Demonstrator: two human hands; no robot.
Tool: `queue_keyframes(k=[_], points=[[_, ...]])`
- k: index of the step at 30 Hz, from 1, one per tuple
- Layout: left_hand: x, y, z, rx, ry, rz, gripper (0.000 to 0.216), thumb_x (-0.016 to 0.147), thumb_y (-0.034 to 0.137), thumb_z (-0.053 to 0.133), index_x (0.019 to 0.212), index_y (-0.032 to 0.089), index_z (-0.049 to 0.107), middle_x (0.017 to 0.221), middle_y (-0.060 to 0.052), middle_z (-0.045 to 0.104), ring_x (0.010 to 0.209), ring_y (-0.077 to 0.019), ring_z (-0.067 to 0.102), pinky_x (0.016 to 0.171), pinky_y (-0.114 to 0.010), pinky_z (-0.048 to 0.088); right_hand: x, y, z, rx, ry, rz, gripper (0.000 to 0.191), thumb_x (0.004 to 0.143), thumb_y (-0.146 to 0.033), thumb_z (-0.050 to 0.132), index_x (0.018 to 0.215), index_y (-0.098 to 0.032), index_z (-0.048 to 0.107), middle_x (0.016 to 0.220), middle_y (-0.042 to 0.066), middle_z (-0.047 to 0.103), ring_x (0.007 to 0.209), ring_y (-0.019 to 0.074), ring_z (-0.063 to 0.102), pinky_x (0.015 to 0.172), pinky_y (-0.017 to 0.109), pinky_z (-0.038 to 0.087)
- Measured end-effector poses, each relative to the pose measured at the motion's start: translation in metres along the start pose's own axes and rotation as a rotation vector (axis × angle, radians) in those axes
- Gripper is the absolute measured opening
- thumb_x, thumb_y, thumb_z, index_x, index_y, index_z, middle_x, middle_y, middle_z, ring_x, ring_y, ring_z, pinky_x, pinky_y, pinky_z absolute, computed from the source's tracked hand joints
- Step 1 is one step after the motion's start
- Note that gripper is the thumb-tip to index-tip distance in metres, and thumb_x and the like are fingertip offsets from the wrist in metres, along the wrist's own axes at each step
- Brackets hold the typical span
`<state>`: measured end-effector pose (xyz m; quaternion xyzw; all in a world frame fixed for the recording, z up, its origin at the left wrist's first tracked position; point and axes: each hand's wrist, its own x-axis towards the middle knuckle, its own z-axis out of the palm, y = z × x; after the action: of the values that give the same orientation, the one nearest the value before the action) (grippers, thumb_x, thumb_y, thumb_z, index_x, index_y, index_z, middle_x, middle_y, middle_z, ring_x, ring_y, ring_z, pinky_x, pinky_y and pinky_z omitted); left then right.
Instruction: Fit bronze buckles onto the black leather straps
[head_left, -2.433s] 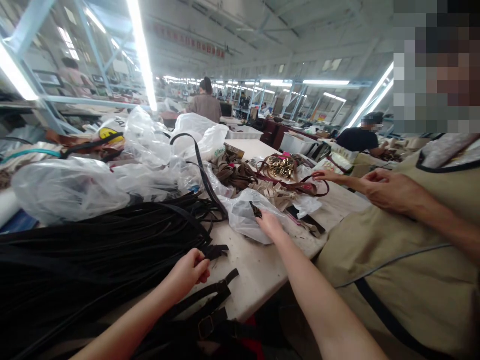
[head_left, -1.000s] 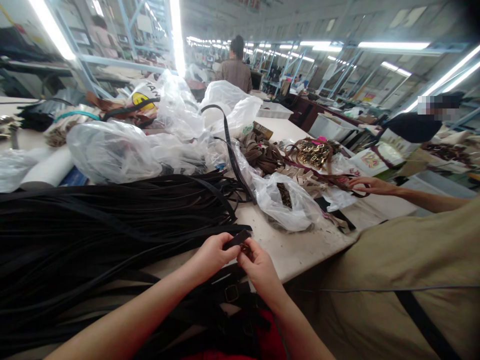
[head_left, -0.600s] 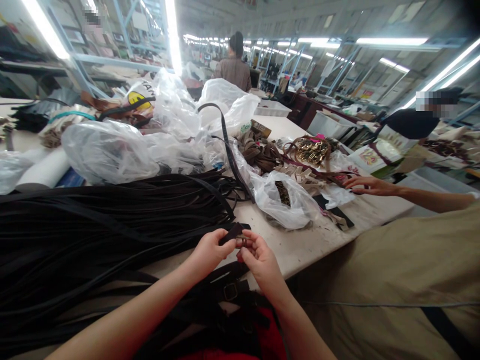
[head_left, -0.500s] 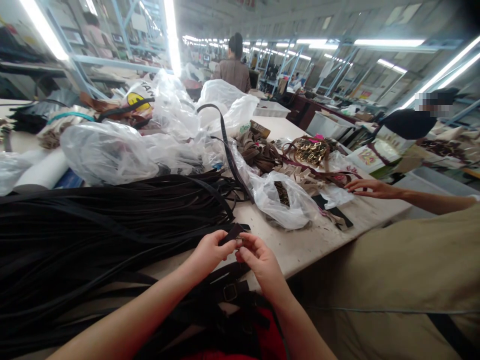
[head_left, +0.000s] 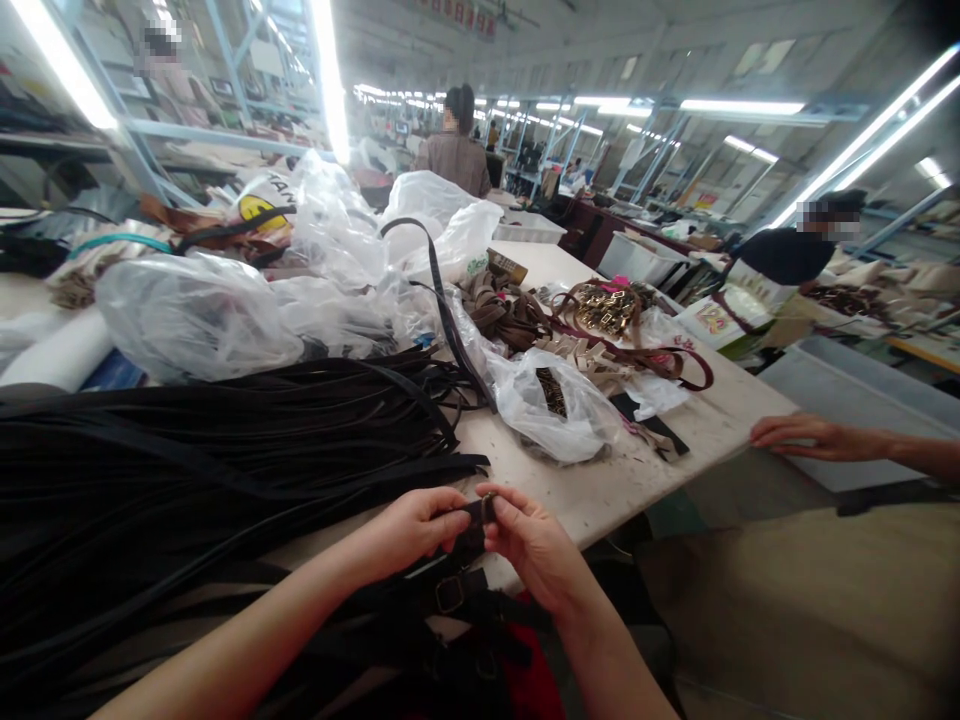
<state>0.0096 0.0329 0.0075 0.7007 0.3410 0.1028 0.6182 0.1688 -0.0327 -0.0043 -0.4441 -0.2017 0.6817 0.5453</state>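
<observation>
My left hand [head_left: 409, 527] and my right hand [head_left: 534, 545] meet at the near edge of the white table [head_left: 585, 495], both pinched on the end of one black strap [head_left: 472, 512]. A small metal piece sits between my fingertips, too small to name. To the left lies a big pile of black straps [head_left: 187, 450]. Straps with buckles [head_left: 450, 592] hang below my hands over the table edge.
A clear bag of dark parts [head_left: 553, 408] lies just beyond my hands. Brown straps [head_left: 510, 315], gold hardware [head_left: 604, 308] and plastic bags [head_left: 195, 315] crowd the table. A co-worker's hand [head_left: 806, 436] rests at the table's right corner; their tan apron [head_left: 810, 610] fills the lower right.
My right hand came back from the clear bag and joined my left on the strap end, which now sits lower. The co-worker's hand slid from the table's middle to its right corner.
</observation>
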Motion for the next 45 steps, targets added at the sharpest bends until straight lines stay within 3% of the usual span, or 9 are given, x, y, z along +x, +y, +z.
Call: queue_keyframes(k=[3, 9, 14, 17, 21, 26, 34, 41, 45], points=[[-0.007, 0.010, -0.001, 0.068, -0.008, 0.026, 0.027, 0.079, 0.036, 0.043, 0.077, 0.015, 0.059, 0.066, 0.002, 0.052, 0.060, -0.0104, 0.046, 0.052, -0.020, 0.036, 0.001, 0.006, -0.001, 0.032, -0.043, 0.066, 0.028, 0.064, -0.029, 0.073, 0.086, -0.016, 0.062, 0.062, -0.003, 0.057, 0.050, 0.0048, 0.051, 0.049, 0.015, 0.042], [-0.007, 0.003, 0.008, 0.049, 0.119, 0.081, 0.031, 0.082, 0.027, 0.039, 0.110, 0.018, 0.046, 0.077, 0.001, 0.059, 0.068, -0.0127, 0.052, 0.063, -0.023, 0.042, 0.004, 0.017, 0.003, -0.050, -0.035, 0.066, 0.030, 0.064, -0.031, 0.073, 0.081, -0.014, 0.055, 0.063, -0.001, 0.060, 0.052, 0.0064, 0.054, 0.051, 0.017, 0.043], [-0.009, -0.005, 0.008, 0.325, 0.250, 0.278, 0.019, 0.082, 0.027, 0.045, 0.085, 0.019, 0.061, 0.095, -0.005, 0.056, 0.089, -0.0160, 0.052, 0.079, -0.026, 0.040, 0.009, 0.026, 0.004, -0.193, 0.026, 0.036, 0.033, 0.062, -0.035, 0.073, 0.071, -0.015, 0.049, 0.058, -0.003, 0.057, 0.050, 0.0079, 0.053, 0.051, 0.019, 0.042], [-0.015, -0.003, 0.005, 0.359, 0.278, 0.355, 0.017, 0.082, 0.026, 0.046, 0.082, 0.019, 0.062, 0.097, -0.005, 0.056, 0.092, -0.0159, 0.051, 0.082, -0.026, 0.039, 0.013, 0.029, 0.002, -0.256, 0.017, 0.025, 0.035, 0.062, -0.040, 0.072, 0.068, -0.016, 0.047, 0.056, -0.005, 0.054, 0.048, 0.0072, 0.050, 0.049, 0.019, 0.039], [-0.020, -0.003, 0.004, 0.256, 0.241, 0.176, 0.022, 0.085, 0.031, 0.039, 0.080, 0.017, 0.055, 0.071, 0.001, 0.057, 0.065, -0.0108, 0.051, 0.060, -0.021, 0.041, 0.020, 0.033, 0.001, -0.305, 0.001, 0.036, 0.035, 0.062, -0.041, 0.071, 0.067, -0.016, 0.047, 0.054, -0.004, 0.054, 0.047, 0.0079, 0.049, 0.049, 0.020, 0.039], [-0.014, -0.015, 0.006, 0.485, 0.422, 0.016, 0.012, 0.078, 0.027, 0.048, 0.086, 0.019, 0.052, 0.073, 0.002, 0.059, 0.065, -0.0127, 0.052, 0.058, -0.023, 0.037, 0.025, 0.037, 0.004, -0.218, -0.017, 0.108, 0.031, 0.063, -0.039, 0.070, 0.070, -0.015, 0.051, 0.064, -0.001, 0.057, 0.059, 0.0100, 0.055, 0.059, 0.022, 0.044], [-0.009, -0.026, 0.013, 0.754, 0.482, 0.050, 0.014, 0.079, 0.019, 0.043, 0.068, 0.018, 0.051, 0.071, 0.000, 0.051, 0.063, -0.0125, 0.050, 0.056, -0.023, 0.036, 0.025, 0.043, 0.005, -0.357, -0.018, -0.006, 0.027, 0.070, -0.039, 0.064, 0.068, -0.016, 0.050, 0.062, -0.003, 0.053, 0.058, 0.0104, 0.052, 0.059, 0.022, 0.042], [-0.013, -0.024, 0.021, 0.548, 0.420, 0.097, 0.020, 0.079, 0.019, 0.051, 0.099, 0.019, 0.053, 0.094, -0.002, 0.052, 0.086, -0.0143, 0.054, 0.075, -0.024, 0.044, 0.015, 0.039, 0.002, -0.352, -0.048, -0.057, 0.028, 0.073, -0.043, 0.061, 0.082, -0.017, 0.054, 0.075, -0.001, 0.056, 0.067, 0.0129, 0.054, 0.064, 0.025, 0.044], [-0.014, -0.024, 0.024, 0.632, 0.361, 0.105, 0.021, 0.077, 0.026, 0.056, 0.098, 0.020, 0.055, 0.099, -0.002, 0.050, 0.082, -0.0140, 0.055, 0.072, -0.025, 0.047, 0.014, 0.042, -0.004, -0.433, 0.012, -0.124, 0.030, 0.069, -0.041, 0.065, 0.081, -0.017, 0.052, 0.072, 0.000, 0.055, 0.064, 0.0135, 0.053, 0.058, 0.024, 0.043]])
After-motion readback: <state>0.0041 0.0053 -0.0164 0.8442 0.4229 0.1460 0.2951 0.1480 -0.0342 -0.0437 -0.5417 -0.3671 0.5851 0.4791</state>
